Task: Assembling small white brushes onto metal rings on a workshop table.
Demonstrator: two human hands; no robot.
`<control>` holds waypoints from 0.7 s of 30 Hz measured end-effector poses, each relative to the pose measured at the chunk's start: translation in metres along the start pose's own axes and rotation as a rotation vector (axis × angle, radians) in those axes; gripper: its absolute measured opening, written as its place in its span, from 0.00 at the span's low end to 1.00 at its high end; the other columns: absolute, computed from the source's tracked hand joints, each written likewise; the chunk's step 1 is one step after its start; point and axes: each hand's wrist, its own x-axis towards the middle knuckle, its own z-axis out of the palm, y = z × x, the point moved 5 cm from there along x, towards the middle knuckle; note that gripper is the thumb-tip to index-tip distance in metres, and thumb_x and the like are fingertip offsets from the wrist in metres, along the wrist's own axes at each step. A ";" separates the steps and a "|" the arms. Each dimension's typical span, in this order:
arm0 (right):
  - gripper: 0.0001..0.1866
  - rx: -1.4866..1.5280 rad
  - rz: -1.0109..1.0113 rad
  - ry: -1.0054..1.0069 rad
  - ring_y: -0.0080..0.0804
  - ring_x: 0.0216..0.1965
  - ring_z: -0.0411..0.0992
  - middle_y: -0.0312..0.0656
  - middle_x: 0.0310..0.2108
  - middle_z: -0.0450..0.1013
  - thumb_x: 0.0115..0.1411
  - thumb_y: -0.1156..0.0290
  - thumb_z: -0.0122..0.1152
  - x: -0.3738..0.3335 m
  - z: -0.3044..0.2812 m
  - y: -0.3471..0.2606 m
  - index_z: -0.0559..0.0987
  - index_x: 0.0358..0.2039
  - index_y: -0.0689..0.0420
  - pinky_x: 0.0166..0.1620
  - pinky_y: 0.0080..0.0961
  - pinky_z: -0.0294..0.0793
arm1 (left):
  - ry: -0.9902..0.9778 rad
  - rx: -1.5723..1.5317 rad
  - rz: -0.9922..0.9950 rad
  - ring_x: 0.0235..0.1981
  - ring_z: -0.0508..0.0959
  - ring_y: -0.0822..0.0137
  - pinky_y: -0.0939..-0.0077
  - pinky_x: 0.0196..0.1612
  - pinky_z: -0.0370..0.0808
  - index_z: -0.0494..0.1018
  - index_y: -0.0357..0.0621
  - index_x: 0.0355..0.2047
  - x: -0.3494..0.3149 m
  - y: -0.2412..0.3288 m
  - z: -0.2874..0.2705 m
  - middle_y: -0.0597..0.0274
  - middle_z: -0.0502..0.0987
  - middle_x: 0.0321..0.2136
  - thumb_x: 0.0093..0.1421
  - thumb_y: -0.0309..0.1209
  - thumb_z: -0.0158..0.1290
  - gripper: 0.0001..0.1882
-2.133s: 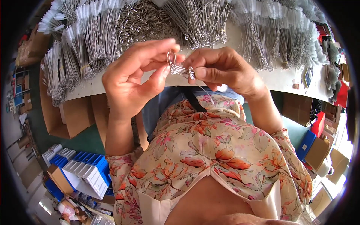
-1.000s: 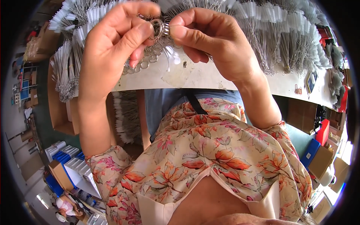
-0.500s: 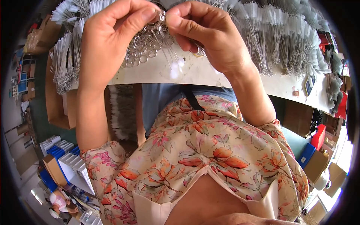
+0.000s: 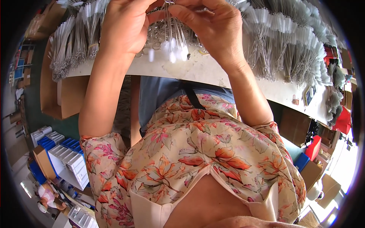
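Note:
At the top of the view, both hands meet at a small metal ring (image 4: 169,1) with several thin wire brushes (image 4: 172,34) hanging from it, their white tips downward. My left hand (image 4: 127,28) is closed, its fingertips at the ring and partly cut off by the picture's edge. My right hand (image 4: 216,32) pinches at the ring from the other side, thumb beside the brush wires. Behind the hanging brushes a pile of loose metal rings (image 4: 156,45) lies on the white table (image 4: 159,68), partly hidden by my hands.
Bundles of wire brushes stand on the table at the left (image 4: 66,49) and in a thick row at the right (image 4: 281,45). Below the table's left end is an open cardboard box (image 4: 74,102). White and blue bins (image 4: 70,163) stand lower left, near another person (image 4: 47,195).
My hands have shifted slightly up, and the ring now sits near the top edge. The brushes, slanting before, hang nearly straight and spread into a fan.

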 end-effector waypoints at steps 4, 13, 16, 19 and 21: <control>0.09 0.182 0.187 -0.042 0.18 0.29 0.71 0.38 0.26 0.75 0.55 0.70 0.62 0.008 0.000 0.001 0.76 0.31 0.64 0.31 0.14 0.70 | 0.031 0.032 -0.025 0.30 0.78 0.70 0.77 0.32 0.77 0.76 0.36 0.33 -0.001 0.001 0.000 0.59 0.78 0.30 0.59 0.29 0.50 0.09; 0.08 0.385 0.183 0.026 0.16 0.27 0.70 0.37 0.26 0.74 0.57 0.72 0.59 0.022 0.004 0.011 0.76 0.31 0.64 0.30 0.11 0.69 | 0.036 -0.054 0.133 0.34 0.76 0.72 0.78 0.35 0.75 0.73 0.36 0.39 -0.006 -0.017 -0.015 0.60 0.76 0.33 0.60 0.34 0.50 0.13; 0.07 0.324 0.188 0.081 0.15 0.26 0.69 0.35 0.25 0.74 0.56 0.71 0.60 0.025 0.000 0.025 0.77 0.30 0.63 0.30 0.11 0.67 | 0.142 0.196 0.383 0.36 0.75 0.72 0.80 0.42 0.70 0.72 0.34 0.37 -0.022 -0.030 -0.038 0.58 0.76 0.35 0.60 0.29 0.50 0.10; 0.06 0.374 0.194 0.059 0.15 0.26 0.68 0.34 0.25 0.74 0.56 0.72 0.60 0.026 0.003 0.021 0.77 0.29 0.62 0.30 0.12 0.67 | 0.207 0.527 0.677 0.40 0.73 0.68 0.76 0.48 0.68 0.72 0.33 0.35 -0.049 -0.044 -0.046 0.56 0.74 0.40 0.57 0.21 0.50 0.06; 0.06 0.369 0.175 0.058 0.15 0.25 0.68 0.34 0.24 0.74 0.56 0.71 0.60 0.029 0.003 0.029 0.77 0.29 0.62 0.30 0.11 0.66 | 0.164 0.783 0.808 0.41 0.73 0.67 0.76 0.48 0.68 0.73 0.35 0.36 -0.061 -0.057 -0.042 0.56 0.72 0.41 0.56 0.20 0.51 0.07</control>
